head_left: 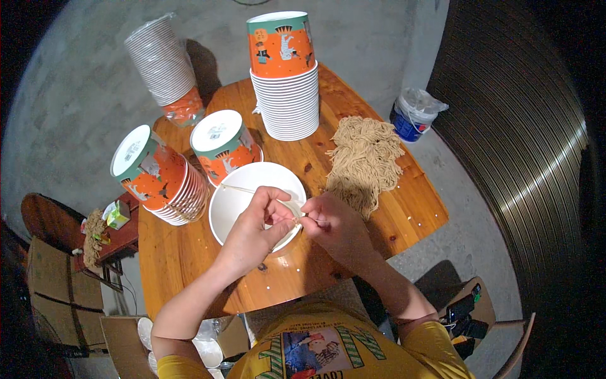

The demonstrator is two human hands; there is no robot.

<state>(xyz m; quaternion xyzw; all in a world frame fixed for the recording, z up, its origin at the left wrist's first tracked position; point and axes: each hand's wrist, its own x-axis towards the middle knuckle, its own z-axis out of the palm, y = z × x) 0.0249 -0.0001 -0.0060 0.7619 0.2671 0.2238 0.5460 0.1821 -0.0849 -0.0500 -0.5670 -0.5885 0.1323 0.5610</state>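
Note:
An open white paper bucket (230,218) stands at the table's near side, its plain inside facing up. Over its right rim my left hand (255,221) pinches a pale tan cord (237,188), which stretches across the opening toward the far left rim. Close beside it, my right hand (338,224) has thumb and forefinger pressed together on a thin end of cord. The fingertips of both hands almost meet at the rim, and they partly hide the cord there.
Stacks of orange-and-green paper buckets (281,54) stand upside down behind the bucket and to the left, one wrapped stack (164,63) at the back. A heap of tan cords (363,158) lies right on the wooden table (278,284). A lined pail (413,114) sits beyond the table.

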